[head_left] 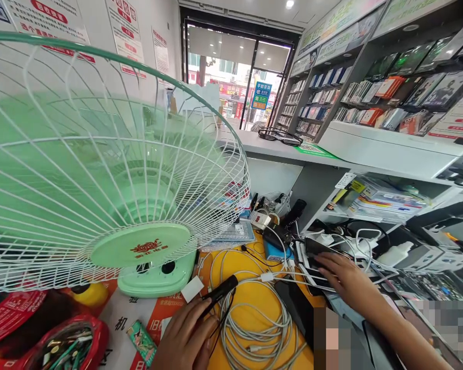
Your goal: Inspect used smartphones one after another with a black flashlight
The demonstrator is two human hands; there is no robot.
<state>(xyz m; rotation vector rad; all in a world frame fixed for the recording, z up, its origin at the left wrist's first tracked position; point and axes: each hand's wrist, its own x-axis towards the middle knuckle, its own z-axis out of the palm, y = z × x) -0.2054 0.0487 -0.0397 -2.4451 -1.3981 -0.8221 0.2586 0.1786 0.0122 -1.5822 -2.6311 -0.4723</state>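
My left hand [187, 336] is at the lower middle, fingers curled around a black stick-shaped tool [220, 290] whose kind I cannot make out. Thin dark wires hang beside it. My right hand [343, 277] reaches in from the right, fingers stretched out and resting on a dark flat device [314, 248], perhaps a phone. Between the hands lies a coiled grey-white cable [254, 329] on the yellow surface. To its right is a black flat item [295, 306]. A small white card [192, 289] sits just above my left hand.
A large green fan [141, 246] with a wire guard fills the left. Below it stand a red bowl [94, 331] of small items and a green packet [142, 339]. Glasses [280, 136] lie on the counter. White cables [366, 246] tangle at the right, near shelves.
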